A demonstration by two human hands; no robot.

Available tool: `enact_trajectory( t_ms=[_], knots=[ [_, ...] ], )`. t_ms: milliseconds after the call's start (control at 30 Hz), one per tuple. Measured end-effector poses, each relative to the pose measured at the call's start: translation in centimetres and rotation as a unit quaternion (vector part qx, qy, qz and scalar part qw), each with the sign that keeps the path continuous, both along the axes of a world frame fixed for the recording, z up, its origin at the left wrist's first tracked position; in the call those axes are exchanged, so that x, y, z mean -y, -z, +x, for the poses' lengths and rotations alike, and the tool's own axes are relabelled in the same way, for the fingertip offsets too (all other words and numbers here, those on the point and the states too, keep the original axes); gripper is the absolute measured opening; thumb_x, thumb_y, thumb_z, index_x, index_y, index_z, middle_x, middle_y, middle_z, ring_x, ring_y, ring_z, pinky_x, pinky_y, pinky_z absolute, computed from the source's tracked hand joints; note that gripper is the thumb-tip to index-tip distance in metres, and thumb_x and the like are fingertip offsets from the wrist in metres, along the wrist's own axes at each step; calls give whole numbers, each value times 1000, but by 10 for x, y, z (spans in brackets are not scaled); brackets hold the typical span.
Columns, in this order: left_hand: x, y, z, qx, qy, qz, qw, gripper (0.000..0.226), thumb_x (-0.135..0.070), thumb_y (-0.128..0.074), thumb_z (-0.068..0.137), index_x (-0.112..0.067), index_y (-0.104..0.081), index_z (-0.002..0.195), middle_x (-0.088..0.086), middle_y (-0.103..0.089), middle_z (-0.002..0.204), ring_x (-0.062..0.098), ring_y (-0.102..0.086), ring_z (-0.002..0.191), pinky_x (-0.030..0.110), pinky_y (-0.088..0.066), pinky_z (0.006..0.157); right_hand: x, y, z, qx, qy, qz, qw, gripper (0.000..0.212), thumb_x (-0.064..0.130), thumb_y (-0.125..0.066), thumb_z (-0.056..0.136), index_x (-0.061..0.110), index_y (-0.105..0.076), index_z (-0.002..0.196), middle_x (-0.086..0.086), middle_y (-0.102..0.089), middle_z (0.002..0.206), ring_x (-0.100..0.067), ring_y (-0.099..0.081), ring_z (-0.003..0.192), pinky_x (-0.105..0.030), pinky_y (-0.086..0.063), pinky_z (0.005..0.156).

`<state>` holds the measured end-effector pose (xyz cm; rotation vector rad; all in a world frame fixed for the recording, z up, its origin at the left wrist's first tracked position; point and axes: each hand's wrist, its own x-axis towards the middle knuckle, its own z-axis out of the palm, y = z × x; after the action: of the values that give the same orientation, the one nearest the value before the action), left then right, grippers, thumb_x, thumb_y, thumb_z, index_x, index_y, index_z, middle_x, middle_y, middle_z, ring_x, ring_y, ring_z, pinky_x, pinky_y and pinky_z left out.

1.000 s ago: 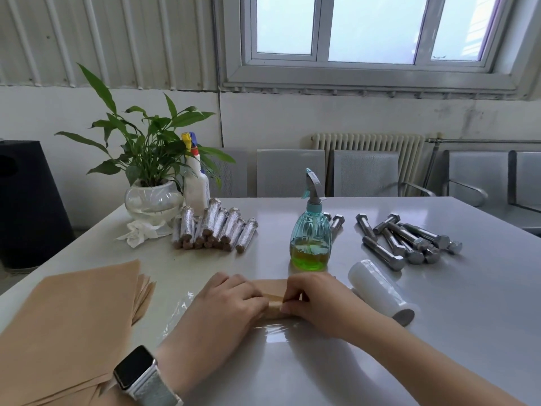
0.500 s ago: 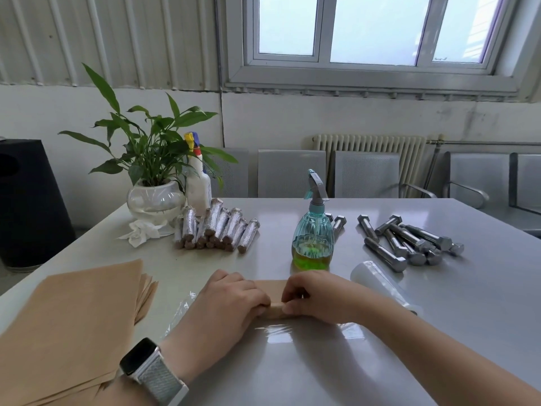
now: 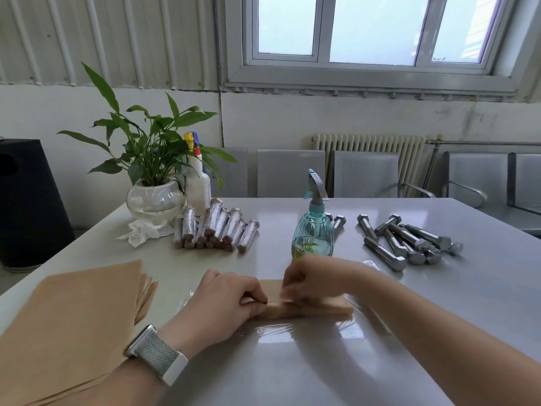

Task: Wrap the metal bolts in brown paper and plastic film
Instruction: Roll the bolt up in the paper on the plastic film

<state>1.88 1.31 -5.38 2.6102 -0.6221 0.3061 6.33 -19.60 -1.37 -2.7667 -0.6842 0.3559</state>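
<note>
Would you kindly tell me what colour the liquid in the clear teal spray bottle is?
Yellow-green, seen low in the spray bottle in the head view.

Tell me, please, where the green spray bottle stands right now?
In the head view, the spray bottle stands mid-table, just behind the right hand, between the wrapped bolts and the bare bolts.

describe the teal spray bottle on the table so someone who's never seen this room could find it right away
Start at the grey table under the window and look to its middle, just beyond the person's right hand. There stands the translucent teal plastic spray bottle with a grey trigger and yellow-green liquid at the bottom. The other sprayer, a white spray bottle, stands far left by the potted plant.
</note>
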Motion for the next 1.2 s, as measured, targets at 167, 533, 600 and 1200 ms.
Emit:
enact_trajectory(
  t_ms=[167,533,600,1200],
  knots=[
    [-3,-6,0,-49,-5,-44,998,1,-42,-73,81,-41,-72,81,-32,-63,75,3,-57,96,28,-40,98,-24,-3,18,105,31,-102,989,26,24,-54,98,11,-64,118,-9,-64,122,-28,-58,111,-34,-48,92],
    [-2,0,-1,-6,-9,-33,999,15,-50,-67,84,-40,-73,94,-26,-56,86,-27,-28,98,8,-15,94,-38,-24,14,108,-42,-188,975,28,41,-76,79,22,-65,95,1,-61,92,-20,-54,81,-27,-38,58],
    [1,-1,-4,32,-9,11,999,20,-55,-63,85,-41,-71,97,-26,-51,106,-13,-30,109,20,-15,102,-34,-30,8,123,-66,-168,976,23,40,-76,79,24,-58,80,3,-59,84,-20,-53,78,-27,-38,59],
    [4,-12,-11,194,74,122,971,11,-39,-80,71,-31,-71,71,-14,-67,80,10,-63,71,30,-28,81,-9,3,-27,141,-39,-28,989,31,35,-79,71,26,-66,97,14,-49,76,-10,-45,77,-21,-35,57]
  ],
)
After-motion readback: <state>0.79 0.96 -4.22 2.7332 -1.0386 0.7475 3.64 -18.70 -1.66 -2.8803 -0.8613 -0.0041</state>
